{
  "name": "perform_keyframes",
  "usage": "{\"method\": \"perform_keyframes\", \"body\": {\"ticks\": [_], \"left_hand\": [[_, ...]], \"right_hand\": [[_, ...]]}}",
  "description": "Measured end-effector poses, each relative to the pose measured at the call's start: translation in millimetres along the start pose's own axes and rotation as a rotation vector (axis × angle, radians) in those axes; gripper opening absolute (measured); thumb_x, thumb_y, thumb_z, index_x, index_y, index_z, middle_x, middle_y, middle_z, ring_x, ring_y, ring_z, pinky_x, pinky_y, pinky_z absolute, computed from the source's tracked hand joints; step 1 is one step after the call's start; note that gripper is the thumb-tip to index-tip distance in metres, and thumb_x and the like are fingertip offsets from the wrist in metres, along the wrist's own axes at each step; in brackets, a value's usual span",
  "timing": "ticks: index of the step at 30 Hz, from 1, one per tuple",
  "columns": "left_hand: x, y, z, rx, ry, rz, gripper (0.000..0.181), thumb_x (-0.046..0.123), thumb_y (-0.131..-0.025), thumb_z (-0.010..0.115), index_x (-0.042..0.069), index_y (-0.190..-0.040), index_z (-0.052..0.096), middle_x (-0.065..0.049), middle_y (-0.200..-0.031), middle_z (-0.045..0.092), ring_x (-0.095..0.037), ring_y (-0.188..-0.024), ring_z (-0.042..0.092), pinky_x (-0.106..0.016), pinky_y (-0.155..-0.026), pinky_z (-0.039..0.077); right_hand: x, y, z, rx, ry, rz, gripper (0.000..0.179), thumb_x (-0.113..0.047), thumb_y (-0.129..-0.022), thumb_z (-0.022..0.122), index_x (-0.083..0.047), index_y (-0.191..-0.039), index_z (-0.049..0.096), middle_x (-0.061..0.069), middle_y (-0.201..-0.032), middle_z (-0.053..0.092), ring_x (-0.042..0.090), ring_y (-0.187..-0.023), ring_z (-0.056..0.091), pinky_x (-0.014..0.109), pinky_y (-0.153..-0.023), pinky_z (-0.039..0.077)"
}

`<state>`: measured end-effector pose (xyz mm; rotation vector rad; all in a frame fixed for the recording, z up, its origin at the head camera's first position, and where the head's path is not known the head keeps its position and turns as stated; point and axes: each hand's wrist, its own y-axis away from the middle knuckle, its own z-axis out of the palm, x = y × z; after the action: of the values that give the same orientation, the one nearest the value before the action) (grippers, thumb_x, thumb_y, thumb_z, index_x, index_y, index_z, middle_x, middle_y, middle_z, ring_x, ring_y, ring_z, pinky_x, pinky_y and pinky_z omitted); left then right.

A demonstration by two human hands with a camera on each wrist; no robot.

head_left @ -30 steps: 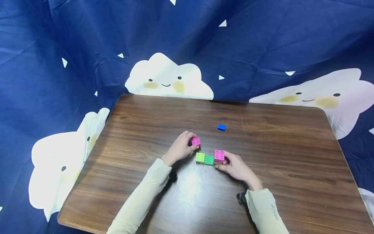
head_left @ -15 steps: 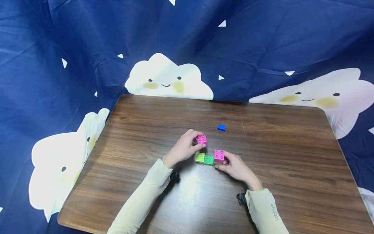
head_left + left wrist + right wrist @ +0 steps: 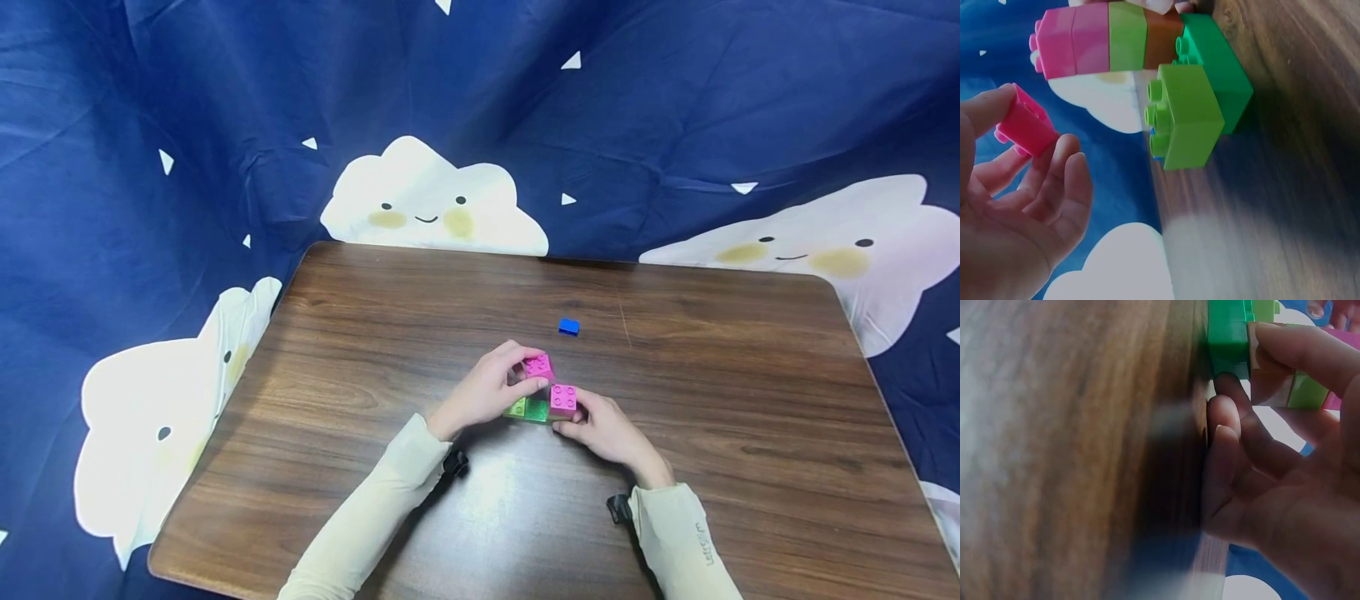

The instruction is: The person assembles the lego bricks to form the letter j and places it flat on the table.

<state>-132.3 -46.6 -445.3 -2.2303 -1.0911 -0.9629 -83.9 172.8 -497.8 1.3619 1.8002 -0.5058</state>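
Note:
My left hand (image 3: 487, 387) pinches a pink toy brick (image 3: 1029, 122) between thumb and fingers, raised above a brick build. The build has a long green brick (image 3: 1225, 78) on the table. On one end of it sits a lime brick (image 3: 1191, 115). The other end carries a tower of a brown brick (image 3: 1163, 40), another lime brick (image 3: 1127, 35) and pink bricks (image 3: 1075, 40) at the top. Gripping the tower from the right is my right hand (image 3: 615, 429), with its thumb on the brown brick in the right wrist view. The held brick is left of the tower's top, apart from it.
A blue brick (image 3: 569, 327) lies alone on the wooden table (image 3: 712, 375), beyond the build. Behind the table hangs a dark blue curtain (image 3: 600, 125) with white clouds.
My left hand has carried the pink brick to the right, from beside the lime brick to near the tower. My right hand has stayed in place on the tower.

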Motion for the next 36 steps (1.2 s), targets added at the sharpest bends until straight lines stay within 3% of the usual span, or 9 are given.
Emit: {"method": "perform_keyframes", "body": {"ticks": [9, 16, 21, 29, 36], "left_hand": [[6.1, -0.1, 7.6, -0.032, 0.014, 0.02, 0.041, 0.027, -0.092, 0.065, 0.01, -0.129, 0.058, -0.001, -0.099, 0.057, -0.014, -0.084, 0.055, -0.027, -0.073, 0.05], [11.3, -1.3, 11.7, -0.046, 0.0, 0.061, 0.045, 0.028, -0.091, 0.067, 0.009, -0.131, 0.058, -0.001, -0.102, 0.057, -0.014, -0.085, 0.055, -0.019, -0.071, 0.046], [13.8, -1.1, 15.6, -0.05, -0.026, 0.1, 0.044, 0.027, -0.09, 0.068, 0.009, -0.129, 0.059, -0.001, -0.105, 0.058, -0.012, -0.086, 0.055, -0.019, -0.075, 0.046], [13.9, -0.3, 18.2, -0.037, -0.048, 0.141, 0.044, 0.028, -0.086, 0.072, 0.012, -0.126, 0.062, -0.001, -0.104, 0.058, -0.016, -0.091, 0.059, -0.027, -0.08, 0.051], [17.1, 0.4, 17.5, -0.049, -0.112, 0.164, 0.043, 0.03, -0.087, 0.071, 0.012, -0.125, 0.063, 0.002, -0.106, 0.057, -0.012, -0.094, 0.058, -0.019, -0.083, 0.046]], "right_hand": [[2.9, -0.9, 1.0, 0.023, 0.024, -0.034, 0.042, -0.019, -0.082, 0.073, -0.006, -0.121, 0.061, -0.001, -0.078, 0.059, 0.008, -0.069, 0.05, 0.023, -0.062, 0.042], [1.7, -1.8, 0.8, 0.005, 0.018, -0.004, 0.035, -0.019, -0.083, 0.072, -0.013, -0.116, 0.062, -0.002, -0.078, 0.058, 0.01, -0.07, 0.05, 0.023, -0.062, 0.042], [2.2, -1.2, 1.0, 0.014, 0.031, -0.019, 0.034, -0.019, -0.083, 0.071, -0.01, -0.115, 0.062, -0.002, -0.077, 0.055, 0.009, -0.069, 0.048, 0.023, -0.061, 0.04], [2.3, -1.6, 1.3, 0.004, 0.018, -0.029, 0.037, -0.017, -0.083, 0.071, -0.009, -0.118, 0.061, -0.004, -0.075, 0.053, 0.009, -0.067, 0.047, 0.022, -0.06, 0.04], [3.1, -1.4, 2.2, 0.014, 0.014, -0.039, 0.029, -0.018, -0.082, 0.072, -0.011, -0.109, 0.063, -0.005, -0.073, 0.053, 0.008, -0.065, 0.047, 0.022, -0.059, 0.04]]}}
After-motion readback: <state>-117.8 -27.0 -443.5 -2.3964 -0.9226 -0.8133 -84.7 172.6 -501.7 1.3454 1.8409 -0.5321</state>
